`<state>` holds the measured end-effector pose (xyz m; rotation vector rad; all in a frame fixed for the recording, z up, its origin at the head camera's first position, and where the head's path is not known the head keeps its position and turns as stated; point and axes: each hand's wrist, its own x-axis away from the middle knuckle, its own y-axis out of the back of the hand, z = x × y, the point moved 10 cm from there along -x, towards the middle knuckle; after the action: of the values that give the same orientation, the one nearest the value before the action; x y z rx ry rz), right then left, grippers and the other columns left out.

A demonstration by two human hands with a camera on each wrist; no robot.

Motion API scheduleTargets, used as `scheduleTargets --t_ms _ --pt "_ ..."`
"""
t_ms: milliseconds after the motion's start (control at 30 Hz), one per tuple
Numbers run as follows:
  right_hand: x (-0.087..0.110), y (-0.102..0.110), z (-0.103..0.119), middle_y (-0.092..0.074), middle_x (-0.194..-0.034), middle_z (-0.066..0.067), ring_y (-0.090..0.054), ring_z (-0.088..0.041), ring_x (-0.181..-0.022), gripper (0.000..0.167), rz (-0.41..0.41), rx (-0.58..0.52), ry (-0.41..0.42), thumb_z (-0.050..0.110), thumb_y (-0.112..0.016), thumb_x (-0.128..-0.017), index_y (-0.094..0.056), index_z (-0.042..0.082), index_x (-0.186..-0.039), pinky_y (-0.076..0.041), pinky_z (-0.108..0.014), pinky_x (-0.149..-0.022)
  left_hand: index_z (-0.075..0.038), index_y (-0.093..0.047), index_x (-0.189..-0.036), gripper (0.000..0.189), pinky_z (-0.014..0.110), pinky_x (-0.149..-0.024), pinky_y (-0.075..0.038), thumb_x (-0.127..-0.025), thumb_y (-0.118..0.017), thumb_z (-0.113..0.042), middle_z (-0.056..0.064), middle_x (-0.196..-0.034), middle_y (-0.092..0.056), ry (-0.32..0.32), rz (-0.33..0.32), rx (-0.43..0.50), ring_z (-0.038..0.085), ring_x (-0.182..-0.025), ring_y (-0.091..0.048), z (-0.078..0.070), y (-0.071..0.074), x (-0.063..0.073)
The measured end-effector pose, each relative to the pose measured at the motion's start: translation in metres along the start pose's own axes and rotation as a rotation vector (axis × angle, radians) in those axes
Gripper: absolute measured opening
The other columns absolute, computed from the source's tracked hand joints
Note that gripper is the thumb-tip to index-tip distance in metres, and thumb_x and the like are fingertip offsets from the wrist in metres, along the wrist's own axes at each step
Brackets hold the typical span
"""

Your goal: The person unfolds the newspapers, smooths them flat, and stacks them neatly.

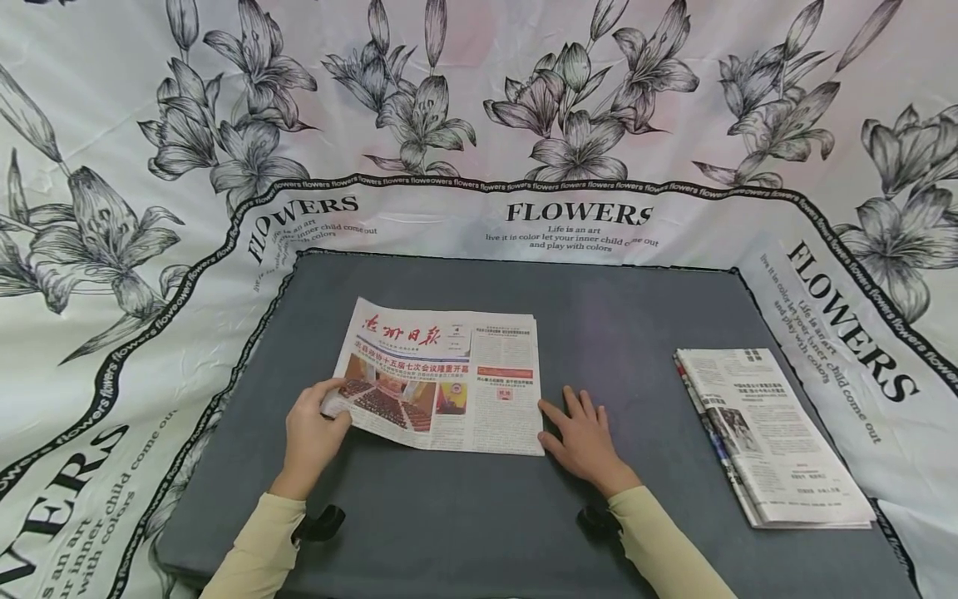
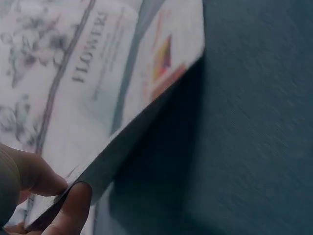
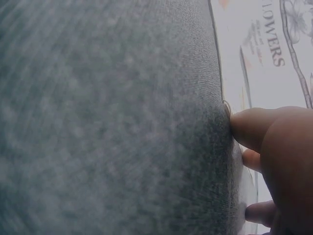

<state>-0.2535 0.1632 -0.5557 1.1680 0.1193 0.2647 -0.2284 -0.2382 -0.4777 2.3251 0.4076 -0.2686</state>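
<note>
A folded newspaper (image 1: 494,420) with a red masthead and color photos lies on the grey table, its lower left part lifted off the surface. My left hand (image 1: 314,428) pinches that lower left corner between thumb and fingers. In the left wrist view, the raised newspaper (image 2: 166,54) slants up from the pinch, with a dark shadow under it. At the sheet's right edge, my right hand (image 1: 584,437) lies with spread fingers, the tips touching or very near the edge. The right wrist view shows the right hand (image 3: 291,152) low against the table, its thumb at the paper's rim.
A stack of folded newspapers (image 1: 793,449) lies at the table's right side. The grey tabletop (image 1: 464,524) is bordered by white cloth (image 1: 441,216) printed with flowers and lettering. Dark wrist devices (image 1: 323,524) sit under both wrists.
</note>
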Motion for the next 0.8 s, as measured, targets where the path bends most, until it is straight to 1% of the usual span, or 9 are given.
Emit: scheduleTargets --t_ms 100,200,267,333,400,500,633,700,800 --pt "0.000 0.000 0.000 -0.029 -0.163 -0.031 -0.020 -0.056 -0.152 0.057 -0.009 0.005 -0.002 0.034 -0.066 -0.097 -0.054 0.013 -0.149 -0.016 -0.079 -0.115 0.001 -0.063 -0.133 0.052 0.039 -0.064 -0.043 -0.081 -0.062 0.005 0.028 -0.112 -0.063 0.159 0.080 -0.018 0.032 -0.076 -0.057 0.029 -0.007 0.004" --pt "0.001 0.001 0.000 -0.031 -0.162 -0.031 -0.021 -0.057 -0.151 0.057 -0.024 0.003 0.004 0.034 -0.067 -0.097 -0.055 0.013 -0.148 -0.017 -0.080 -0.114 0.002 -0.058 -0.139 0.055 0.042 -0.075 -0.048 -0.084 -0.062 0.001 0.031 -0.126 -0.061 0.282 0.158 0.000 0.040 -0.097 -0.062 0.051 -0.015 0.011" --pt "0.001 0.001 0.000 -0.030 -0.162 -0.031 -0.021 -0.056 -0.151 0.057 -0.025 -0.003 0.007 0.034 -0.067 -0.097 -0.054 0.014 -0.149 -0.017 -0.079 -0.115 0.002 -0.053 -0.143 0.056 0.039 -0.076 -0.055 -0.088 -0.063 -0.001 0.033 -0.137 -0.055 0.356 0.203 0.062 0.037 -0.096 -0.069 0.064 -0.021 0.016" --pt "0.001 0.001 0.000 -0.031 -0.162 -0.030 -0.021 -0.056 -0.151 0.057 -0.031 -0.004 0.013 0.034 -0.067 -0.097 -0.054 0.014 -0.149 -0.017 -0.079 -0.115 0.003 -0.049 -0.146 0.057 0.031 -0.071 -0.059 -0.091 -0.064 -0.003 0.034 -0.144 -0.050 0.419 0.228 0.137 0.028 -0.085 -0.074 0.073 -0.025 0.020" --pt "0.002 0.001 0.000 -0.031 -0.162 -0.031 -0.022 -0.057 -0.151 0.056 -0.037 -0.006 0.016 0.032 -0.068 -0.097 -0.055 0.013 -0.148 -0.017 -0.080 -0.114 0.004 -0.046 -0.147 0.058 0.024 -0.067 -0.061 -0.093 -0.065 -0.003 0.035 -0.144 -0.047 0.463 0.230 0.219 0.020 -0.072 -0.075 0.079 -0.029 0.023" --pt "0.003 0.001 0.000 -0.031 -0.162 -0.031 -0.021 -0.056 -0.151 0.055 -0.037 -0.010 0.013 0.031 -0.068 -0.097 -0.055 0.013 -0.148 -0.017 -0.080 -0.114 0.005 -0.045 -0.146 0.057 0.019 -0.066 -0.059 -0.094 -0.065 -0.004 0.033 -0.137 -0.050 0.477 0.207 0.256 0.007 -0.069 -0.072 0.083 -0.028 0.025" --pt "0.002 0.000 -0.001 -0.031 -0.162 -0.030 -0.020 -0.056 -0.152 0.055 -0.027 -0.012 0.010 0.031 -0.067 -0.098 -0.055 0.013 -0.148 -0.016 -0.079 -0.115 0.006 -0.047 -0.144 0.054 0.017 -0.065 -0.058 -0.095 -0.065 -0.006 0.031 -0.134 -0.051 0.473 0.178 0.262 0.002 -0.069 -0.069 0.084 -0.025 0.026" --pt "0.002 -0.001 -0.002 -0.031 -0.162 -0.030 -0.020 -0.055 -0.152 0.055 -0.025 -0.007 0.011 0.031 -0.067 -0.098 -0.054 0.014 -0.148 -0.016 -0.079 -0.115 0.006 -0.048 -0.143 0.052 0.017 -0.064 -0.058 -0.095 -0.064 -0.008 0.030 -0.134 -0.052 0.472 0.165 0.250 0.006 -0.072 -0.069 0.084 -0.023 0.026" --pt "0.002 0.000 -0.001 -0.031 -0.162 -0.030 -0.021 -0.056 -0.152 0.055 -0.028 -0.008 0.015 0.031 -0.067 -0.098 -0.055 0.014 -0.148 -0.016 -0.079 -0.115 0.006 -0.050 -0.142 0.051 0.029 -0.070 -0.061 -0.096 -0.063 -0.011 0.030 -0.133 -0.054 0.440 0.127 0.171 0.025 -0.086 -0.072 0.079 -0.014 0.027"
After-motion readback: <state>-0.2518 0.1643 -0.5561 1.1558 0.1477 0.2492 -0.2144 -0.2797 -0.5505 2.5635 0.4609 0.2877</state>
